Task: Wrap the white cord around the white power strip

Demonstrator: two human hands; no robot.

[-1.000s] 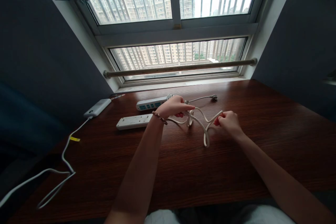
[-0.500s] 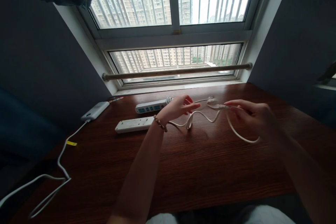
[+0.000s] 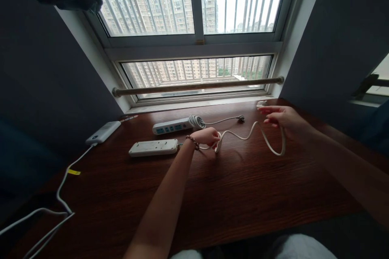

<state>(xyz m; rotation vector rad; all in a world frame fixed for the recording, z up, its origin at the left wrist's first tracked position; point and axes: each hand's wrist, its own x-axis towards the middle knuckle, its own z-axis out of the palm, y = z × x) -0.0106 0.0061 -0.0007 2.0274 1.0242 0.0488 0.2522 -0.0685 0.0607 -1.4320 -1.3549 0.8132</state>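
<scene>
My left hand, with a bead bracelet at the wrist, is closed round the white power cord beside the nearer power strip. That strip shows a plain white face with small slots. My right hand is raised at the right, fingers pinched at the cord's plug end. The white plug sticks out past the fingertips, and the cord hangs below the hand in a loop. Behind my left hand lies a second power strip with teal sockets, a coiled cord and its own plug.
At the left of the brown wooden table lies a white adapter, its cable running toward the front left with a yellow tag. A window with a horizontal rail stands behind the table.
My right hand has lifted the plug away toward the window and right. My left hand has moved slightly nearer and closed on the cord. The other strip's coil and plug are now uncovered.
</scene>
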